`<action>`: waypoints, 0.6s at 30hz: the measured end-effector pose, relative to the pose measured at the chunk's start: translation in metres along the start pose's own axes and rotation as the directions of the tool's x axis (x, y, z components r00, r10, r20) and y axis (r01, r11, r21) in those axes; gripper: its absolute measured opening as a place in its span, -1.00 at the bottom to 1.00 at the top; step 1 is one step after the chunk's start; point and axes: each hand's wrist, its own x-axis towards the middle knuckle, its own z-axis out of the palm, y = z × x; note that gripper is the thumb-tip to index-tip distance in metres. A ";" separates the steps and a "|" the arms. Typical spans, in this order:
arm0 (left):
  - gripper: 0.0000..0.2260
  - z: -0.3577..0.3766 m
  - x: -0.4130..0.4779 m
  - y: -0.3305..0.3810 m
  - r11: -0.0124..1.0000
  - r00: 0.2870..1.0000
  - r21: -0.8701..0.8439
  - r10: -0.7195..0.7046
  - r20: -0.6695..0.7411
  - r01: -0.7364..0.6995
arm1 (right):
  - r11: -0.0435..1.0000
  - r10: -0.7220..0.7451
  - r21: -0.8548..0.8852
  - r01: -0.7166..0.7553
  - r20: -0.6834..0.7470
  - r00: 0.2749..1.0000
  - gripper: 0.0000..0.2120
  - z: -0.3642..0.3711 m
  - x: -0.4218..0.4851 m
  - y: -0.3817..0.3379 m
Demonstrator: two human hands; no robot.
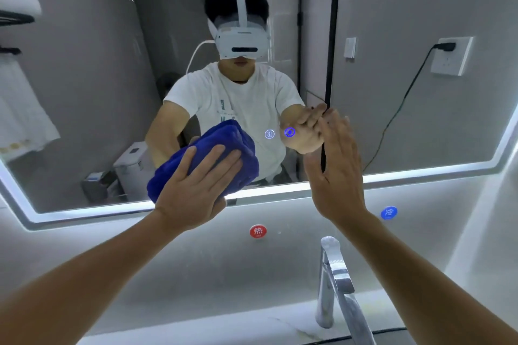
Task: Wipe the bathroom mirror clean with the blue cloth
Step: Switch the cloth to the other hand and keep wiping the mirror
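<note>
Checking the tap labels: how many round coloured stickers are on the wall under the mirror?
2: a round red sticker left of the chrome faucet, a round blue sticker to its upper right.

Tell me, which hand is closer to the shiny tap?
The right hand. It is raised flat against the mirror, almost straight above the tap. The left hand presses the blue cloth on the glass, farther off to the tap's left.

White marble-look counter (252,325) runs along the wall's foot. A chrome faucet (336,286) stands upright on it, right of centre.
</note>
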 end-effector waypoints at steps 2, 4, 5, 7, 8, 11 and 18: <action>-0.34 -0.004 0.012 0.005 0.999 0.999 -0.003 0.046 0.022 -0.046 | 1.000 -0.003 0.011 0.002 0.010 1.000 -0.42 -0.002 0.003 -0.002; -0.31 -0.005 0.031 0.017 0.992 0.991 0.002 0.129 0.042 -0.129 | 1.000 -0.022 0.004 0.022 -0.016 1.000 -0.44 -0.008 0.004 -0.001; -0.29 -0.005 0.040 0.024 0.984 0.982 0.005 0.177 0.058 -0.178 | 0.999 -0.034 -0.008 0.033 -0.040 0.999 -0.45 -0.013 0.005 0.001; -0.27 -0.007 0.056 0.036 0.962 0.959 0.018 0.270 0.091 -0.272 | 0.998 -0.057 -0.037 0.054 -0.091 0.994 -0.46 -0.027 0.005 0.009; -0.27 -0.008 0.061 0.039 0.950 0.947 0.032 0.305 0.104 -0.310 | 0.997 -0.063 -0.054 0.057 -0.106 0.992 -0.46 -0.034 0.005 0.015; -0.27 -0.012 0.074 0.044 0.927 0.922 0.062 0.358 0.147 -0.370 | 0.994 -0.045 -0.107 0.034 -0.105 0.993 -0.46 -0.053 0.006 0.031; -0.35 -0.018 0.133 0.076 0.888 0.873 0.015 0.448 0.194 -0.459 | 0.996 -0.019 -0.084 0.012 -0.080 0.997 -0.44 -0.058 0.007 0.037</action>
